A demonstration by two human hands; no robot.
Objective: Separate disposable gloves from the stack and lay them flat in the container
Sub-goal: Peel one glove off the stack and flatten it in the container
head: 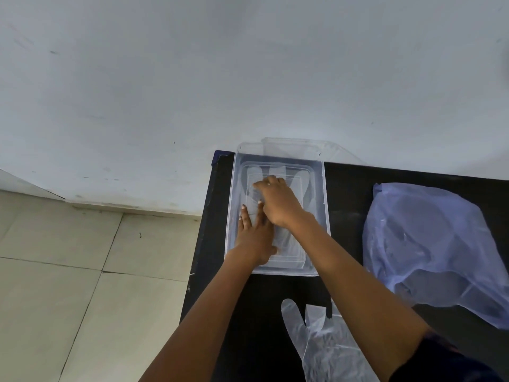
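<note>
A clear plastic container (325, 194) stands on the black table (347, 194) against the wall. A transparent disposable glove (298, 175) lies flat on its bottom, fingers pointing to the far side. Both my hands are inside the container, pressing on that glove. My left hand (254, 232) lies flat with its fingers spread on the near part. My right hand (278, 201) crosses over it, fingers bent down onto the glove's middle. A stack of clear gloves (322, 343) lies on the table near me, partly hidden under my right forearm.
A bluish translucent plastic bag (429, 244) lies crumpled on the table to the right. The container's clear lid (297, 144) leans on the wall behind it. The table's left edge drops to a tiled floor (82, 285).
</note>
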